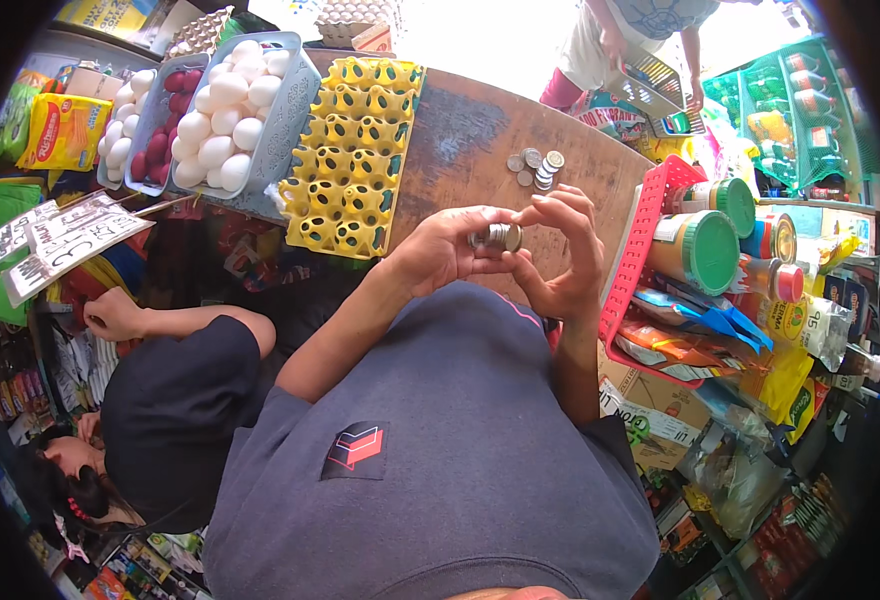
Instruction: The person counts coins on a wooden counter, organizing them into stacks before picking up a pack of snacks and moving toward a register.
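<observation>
A stack of coins (501, 236) lies on its side between the fingers of my left hand (443, 251), above the near edge of a worn wooden counter (470, 135). My right hand (567, 259) is at the other end of the stack, its thumb and forefinger touching or very near the end coin; whether they grip it I cannot tell. Just beyond my hands, several loose coins (536, 166) lie on the counter, some overlapping. To the left of them rests a yellow plastic egg tray (353, 157) with bare cups.
Baskets of white eggs (218, 124) and dark red eggs (158, 146) stand at the left. A red plastic basket (627, 285) with jars and packets borders the right side. One person in black (177, 420) crouches at my left; another (627, 45) stands across the counter holding a basket.
</observation>
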A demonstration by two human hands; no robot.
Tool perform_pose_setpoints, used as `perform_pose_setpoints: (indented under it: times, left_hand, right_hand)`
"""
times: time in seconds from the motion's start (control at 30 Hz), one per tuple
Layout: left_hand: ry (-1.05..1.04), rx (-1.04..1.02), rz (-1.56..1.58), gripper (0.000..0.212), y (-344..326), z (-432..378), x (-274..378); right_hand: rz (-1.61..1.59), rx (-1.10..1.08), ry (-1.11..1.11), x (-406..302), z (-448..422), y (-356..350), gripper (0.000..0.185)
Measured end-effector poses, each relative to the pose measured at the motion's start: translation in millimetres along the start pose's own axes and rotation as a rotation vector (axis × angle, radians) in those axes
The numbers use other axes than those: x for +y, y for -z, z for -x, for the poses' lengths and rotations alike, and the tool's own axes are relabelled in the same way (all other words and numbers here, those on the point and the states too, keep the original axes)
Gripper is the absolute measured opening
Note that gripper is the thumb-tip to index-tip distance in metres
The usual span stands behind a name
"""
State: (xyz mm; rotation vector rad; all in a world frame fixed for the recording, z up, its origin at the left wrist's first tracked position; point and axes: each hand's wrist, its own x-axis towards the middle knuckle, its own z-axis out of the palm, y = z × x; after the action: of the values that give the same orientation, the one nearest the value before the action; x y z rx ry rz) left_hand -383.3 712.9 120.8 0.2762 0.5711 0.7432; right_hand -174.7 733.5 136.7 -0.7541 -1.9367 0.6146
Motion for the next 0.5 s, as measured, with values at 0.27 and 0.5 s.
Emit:
perform_pose_setpoints:
  times: [0.27,0.5]
  left_hand:
    - [-0.01,0.185,-0.198,0.033,-10,-7,-1]
    - [-0.051,0.073,-0.155,0.042,-7,-6,-8]
  right_hand:
    - [0.029,0.0,-0.057,2,17,0,0.061]
    - [0.029,-0.048,-0.069,1,12,-1,0.061]
